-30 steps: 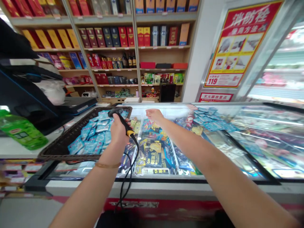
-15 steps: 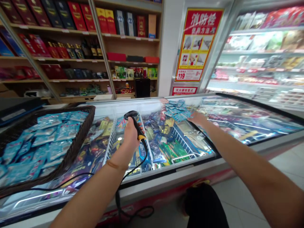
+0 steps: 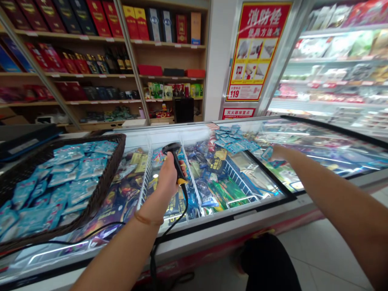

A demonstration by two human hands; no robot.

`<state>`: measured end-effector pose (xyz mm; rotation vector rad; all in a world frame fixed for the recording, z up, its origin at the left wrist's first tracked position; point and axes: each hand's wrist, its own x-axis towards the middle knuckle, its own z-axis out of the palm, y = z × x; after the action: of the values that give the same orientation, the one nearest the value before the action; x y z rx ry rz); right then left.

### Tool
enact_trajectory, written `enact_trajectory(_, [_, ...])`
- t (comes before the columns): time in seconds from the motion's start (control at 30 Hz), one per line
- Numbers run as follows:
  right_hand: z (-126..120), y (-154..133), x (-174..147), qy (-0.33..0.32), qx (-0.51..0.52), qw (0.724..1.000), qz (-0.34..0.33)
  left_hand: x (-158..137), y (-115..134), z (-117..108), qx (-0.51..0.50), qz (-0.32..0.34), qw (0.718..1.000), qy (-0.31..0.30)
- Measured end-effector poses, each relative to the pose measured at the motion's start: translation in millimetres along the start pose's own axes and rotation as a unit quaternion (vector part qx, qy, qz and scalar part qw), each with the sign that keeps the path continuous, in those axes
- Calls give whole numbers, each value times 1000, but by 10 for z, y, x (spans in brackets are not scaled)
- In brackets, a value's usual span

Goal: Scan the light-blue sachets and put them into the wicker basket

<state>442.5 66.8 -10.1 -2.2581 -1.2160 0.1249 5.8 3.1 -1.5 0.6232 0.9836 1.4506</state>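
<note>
My left hand (image 3: 169,173) is wrapped round the handle of a black barcode scanner (image 3: 175,155) with a yellow band near its cable. The scanner is above the wire baskets of a glass-topped chest freezer. My right hand (image 3: 279,152) is closed on a small blue packet (image 3: 268,153), over the freezer's right part, a little right of a heap of similar blue packets (image 3: 232,139) on the glass. Its fingertips are partly hidden. At the left stands a dark wicker basket (image 3: 119,151) with many more blue packets (image 3: 65,173) in it.
The chest freezer's front rim (image 3: 212,226) runs across in front of me, with frozen goods under the glass. The scanner's black cable (image 3: 153,258) hangs over that rim. Shelves of boxes (image 3: 91,36) and a lit refrigerated case (image 3: 342,60) stand behind.
My right hand has moved right, away from the heap of packets, with a blue packet in it. The left hand keeps its hold on the scanner. The view has shifted slightly.
</note>
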Motion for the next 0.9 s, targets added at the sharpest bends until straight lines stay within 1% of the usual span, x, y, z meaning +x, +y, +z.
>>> enact_trajectory(0.03, [-26,-158,-35,-62,-29,998,15,9,-30,-29,6,0,1000,-1])
enact_trajectory(0.07, [-41,-332,-76,-95,-23,995,-22,16,-58,-51,12,1,1000,-3])
enact_trajectory(0.13, [-17,-707,-169,-120,17,987,-107,20,-103,-78,25,3,1000,-6])
enact_trajectory(0.2, [108,-1078,-282,-135,55,971,-191,13,-141,-86,37,3,999,-8])
enact_trajectory(0.27, [334,-1415,-414,-165,150,944,-244,1,-178,-89,60,-11,998,-12])
enact_trajectory(0.33, [630,-1700,-556,-186,261,915,-246,-6,-213,-99,91,-24,995,-24])
enact_trajectory(0.43, [1094,-2009,-756,-230,402,857,-226,0,-251,-130,111,2,993,-38])
enact_trajectory(0.47, [1231,-2078,-811,-237,437,840,-217,5,-257,-141,110,14,993,-43])
enact_trajectory(0.53, [1460,-2160,-893,-221,490,818,-204,10,-264,-155,110,30,992,-52])
enact_trajectory(0.6, [1622,-2177,-935,-203,509,809,-211,4,-270,-156,115,30,991,-62])
enact_trajectory(0.67, [1727,-2150,-940,-203,498,810,-233,-13,-282,-146,121,29,990,-71])
enact_trajectory(0.73, [1792,-2109,-919,-211,469,822,-245,-36,-301,-132,126,22,989,-80])
enact_trajectory(0.8, [1829,-2084,-894,-224,449,833,-232,-60,-320,-124,127,12,987,-94])
enact_trajectory(0.83, [1838,-2081,-886,-234,448,835,-218,-70,-327,-123,127,9,986,-106])
enact_trajectory(0.9, [1837,-2088,-882,-261,464,827,-181,-85,-338,-130,132,13,982,-137])
